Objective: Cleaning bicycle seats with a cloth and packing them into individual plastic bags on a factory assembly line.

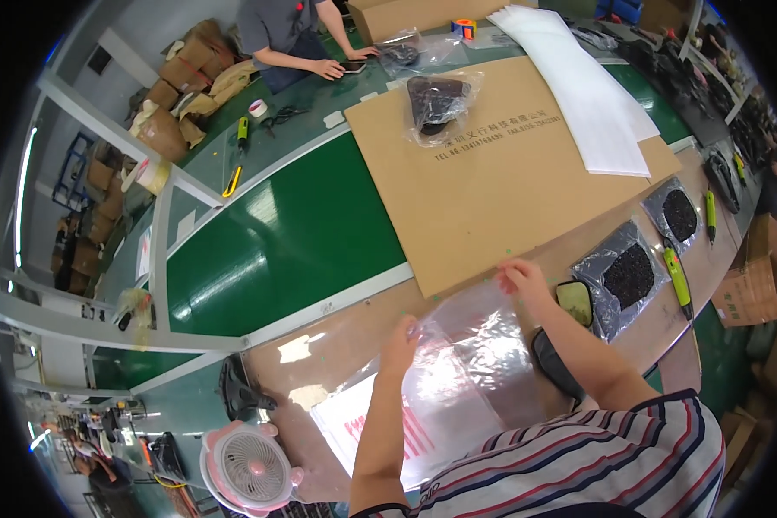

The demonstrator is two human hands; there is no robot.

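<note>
Hands low in the centre of the frame: my left hand and right hand each pinch an edge of the clear plastic bag over the surface, which I judge wants even tension to open cleanly.

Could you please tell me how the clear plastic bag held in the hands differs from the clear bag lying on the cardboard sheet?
The clear plastic bag in the hands looks empty and is spread out, gripped by the left hand and right hand. The clear bag on the brown cardboard sheet holds a dark object, is crumpled around it, and lies untouched. The held bag also appears larger. Both are transparent, glossy plastic.
</note>
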